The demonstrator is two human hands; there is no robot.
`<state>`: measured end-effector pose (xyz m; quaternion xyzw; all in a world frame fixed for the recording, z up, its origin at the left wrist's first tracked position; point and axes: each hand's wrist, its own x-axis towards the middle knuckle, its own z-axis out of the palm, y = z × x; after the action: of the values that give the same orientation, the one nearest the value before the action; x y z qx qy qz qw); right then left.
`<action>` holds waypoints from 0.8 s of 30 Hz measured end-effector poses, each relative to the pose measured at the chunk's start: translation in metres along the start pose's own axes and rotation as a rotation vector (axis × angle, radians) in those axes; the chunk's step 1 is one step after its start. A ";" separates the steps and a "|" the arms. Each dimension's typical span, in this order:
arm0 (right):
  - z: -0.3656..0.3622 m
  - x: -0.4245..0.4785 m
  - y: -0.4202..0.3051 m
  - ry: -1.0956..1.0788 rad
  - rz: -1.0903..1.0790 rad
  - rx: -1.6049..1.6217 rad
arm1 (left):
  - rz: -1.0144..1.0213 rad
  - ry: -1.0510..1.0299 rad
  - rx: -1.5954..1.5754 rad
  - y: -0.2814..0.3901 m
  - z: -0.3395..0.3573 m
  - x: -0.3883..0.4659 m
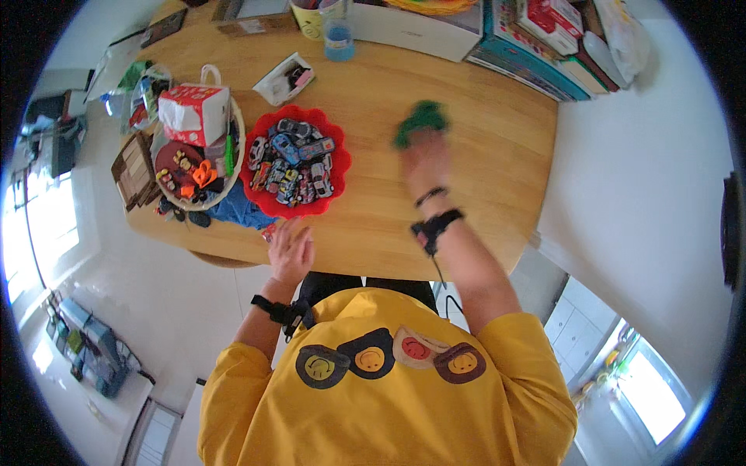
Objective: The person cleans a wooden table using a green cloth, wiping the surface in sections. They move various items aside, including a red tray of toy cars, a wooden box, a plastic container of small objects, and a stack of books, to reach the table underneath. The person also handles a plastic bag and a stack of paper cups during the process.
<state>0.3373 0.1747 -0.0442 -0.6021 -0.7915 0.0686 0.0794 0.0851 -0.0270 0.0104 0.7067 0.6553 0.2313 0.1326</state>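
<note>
My right hand (427, 160), blurred, presses on a green cloth (424, 119) on the right half of the wooden table (489, 169). The cloth is bunched beneath and beyond the fingers. At the table's front edge rests my left hand (291, 251), its fingers near a small red item (269, 232) that is partly hidden; a grip on it cannot be made out. Just beyond the left hand stands a red scalloped bowl (344, 175) heaped with toy cars (287, 149). A blue cloth (239, 207) lies left of that bowl.
A round basket (240, 125) at the left holds a tissue box (201, 113) and orange-handled scissors (204, 173). Wooden pieces (135, 169) lie beside it. Farther back are a small white box (285, 78), a bottle of blue liquid (339, 43), a white carton (417, 32) and stacked boxes (530, 58).
</note>
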 end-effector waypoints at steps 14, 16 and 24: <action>-0.033 -0.072 0.078 0.053 0.427 -0.323 | 0.389 -0.236 -0.240 0.037 0.060 0.051; -0.029 -0.031 0.011 -0.229 0.268 -0.027 | 0.409 -0.225 -0.186 0.045 0.072 0.062; -0.024 0.078 0.030 -0.215 -0.207 -0.037 | 0.295 -0.349 -0.021 0.047 0.099 0.059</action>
<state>0.3496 0.2580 -0.0238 -0.5078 -0.8544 0.1095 -0.0104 0.1774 0.0373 -0.0426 0.8227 0.5098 0.1290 0.2159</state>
